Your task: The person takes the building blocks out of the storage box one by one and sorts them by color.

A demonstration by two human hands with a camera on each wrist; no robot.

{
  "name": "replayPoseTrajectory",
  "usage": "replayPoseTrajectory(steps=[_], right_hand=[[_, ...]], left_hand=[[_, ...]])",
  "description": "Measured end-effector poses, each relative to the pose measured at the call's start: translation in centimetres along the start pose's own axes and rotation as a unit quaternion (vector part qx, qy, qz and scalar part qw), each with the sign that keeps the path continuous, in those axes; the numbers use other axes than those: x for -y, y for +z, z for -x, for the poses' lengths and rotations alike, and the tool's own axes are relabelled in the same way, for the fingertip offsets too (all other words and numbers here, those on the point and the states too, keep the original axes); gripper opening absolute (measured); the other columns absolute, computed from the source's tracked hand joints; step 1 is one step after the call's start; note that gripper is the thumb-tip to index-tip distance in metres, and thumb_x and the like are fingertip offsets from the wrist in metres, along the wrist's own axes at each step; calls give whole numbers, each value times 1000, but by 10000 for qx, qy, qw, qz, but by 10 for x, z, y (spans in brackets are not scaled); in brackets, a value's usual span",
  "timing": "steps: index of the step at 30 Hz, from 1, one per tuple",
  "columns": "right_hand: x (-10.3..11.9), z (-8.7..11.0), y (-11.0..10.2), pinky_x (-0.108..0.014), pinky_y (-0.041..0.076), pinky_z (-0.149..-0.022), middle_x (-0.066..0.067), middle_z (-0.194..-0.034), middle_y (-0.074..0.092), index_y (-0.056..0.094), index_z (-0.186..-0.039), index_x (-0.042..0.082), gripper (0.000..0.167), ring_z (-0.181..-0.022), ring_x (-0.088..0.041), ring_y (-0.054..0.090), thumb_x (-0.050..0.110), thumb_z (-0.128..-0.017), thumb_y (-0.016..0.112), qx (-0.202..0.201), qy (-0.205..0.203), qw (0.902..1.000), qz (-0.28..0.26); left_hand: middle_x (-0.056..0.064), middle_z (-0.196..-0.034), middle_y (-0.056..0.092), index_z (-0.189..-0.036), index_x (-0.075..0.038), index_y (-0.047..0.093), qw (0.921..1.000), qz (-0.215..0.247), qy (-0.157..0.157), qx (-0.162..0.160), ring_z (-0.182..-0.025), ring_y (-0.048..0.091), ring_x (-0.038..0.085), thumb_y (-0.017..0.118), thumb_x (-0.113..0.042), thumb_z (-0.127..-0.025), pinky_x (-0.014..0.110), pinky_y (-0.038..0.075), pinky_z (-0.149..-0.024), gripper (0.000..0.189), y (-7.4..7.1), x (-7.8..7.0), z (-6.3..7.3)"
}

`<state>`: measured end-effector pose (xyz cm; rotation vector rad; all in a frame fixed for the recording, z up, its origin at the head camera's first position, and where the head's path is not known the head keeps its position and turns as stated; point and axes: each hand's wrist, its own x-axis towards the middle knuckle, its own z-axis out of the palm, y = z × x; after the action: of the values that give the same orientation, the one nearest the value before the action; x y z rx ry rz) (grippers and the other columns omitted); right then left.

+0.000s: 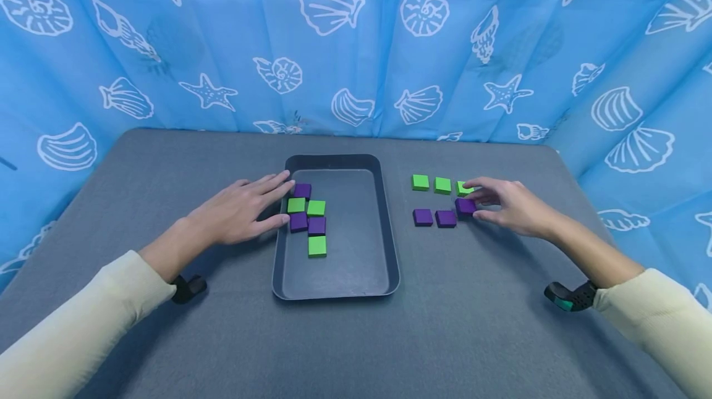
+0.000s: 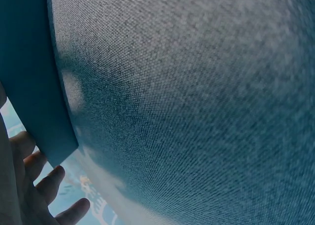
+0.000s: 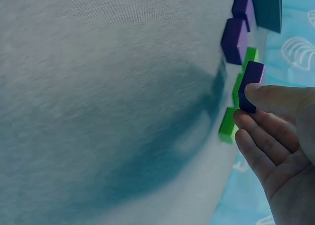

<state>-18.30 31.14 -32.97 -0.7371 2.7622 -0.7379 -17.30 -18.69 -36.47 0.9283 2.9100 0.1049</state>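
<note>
My right hand [image 1: 508, 204] pinches a purple block [image 3: 253, 75] between thumb and fingers, raised off the table in the right wrist view. Below it are two purple blocks [image 1: 423, 217] and a row of three green blocks [image 1: 442, 185]. Extended and slightly spread, the fingers of my left hand [image 1: 236, 210] rest at the left rim of a dark rectangular tray [image 1: 356, 263]. Inside the tray, close to those fingertips, lie three green blocks [image 1: 317, 246] and three purple blocks [image 1: 316, 226], grouped along its left side.
A grey cloth-covered table [image 1: 434, 337] carries everything. Behind and to the sides hangs a blue curtain [image 1: 378, 47] with white shell and starfish prints. Dark bands [image 1: 573, 296] sit on both wrists. The tray's raised walls stand between its blocks and the loose ones.
</note>
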Motion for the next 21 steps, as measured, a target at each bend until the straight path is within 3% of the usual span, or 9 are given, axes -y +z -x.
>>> replayPoseTrajectory(steps=[10, 21], right_hand=[[-17, 17, 7, -57, 50, -93, -23, -121, 66, 53, -135, -6, 55, -109, -39, 65, -2, -85, 74, -26, 12, 10000, 41], [-22, 17, 11, -57, 49, -94, -21, -121, 67, 55, -133, -5, 52, -110, -38, 65, -2, -85, 74, -50, 169, 9998, -22]], left_hand=[[12, -165, 19, -159, -13, 25, 10000, -27, 4, 10, -147, 28, 35, 44, -60, -100, 64, 29, -111, 77, 1, -1, -1], [13, -165, 18, -159, -14, 24, 10000, -29, -36, 65, -147, 27, 35, 45, -58, -100, 65, 28, -111, 77, -1, 0, -1]])
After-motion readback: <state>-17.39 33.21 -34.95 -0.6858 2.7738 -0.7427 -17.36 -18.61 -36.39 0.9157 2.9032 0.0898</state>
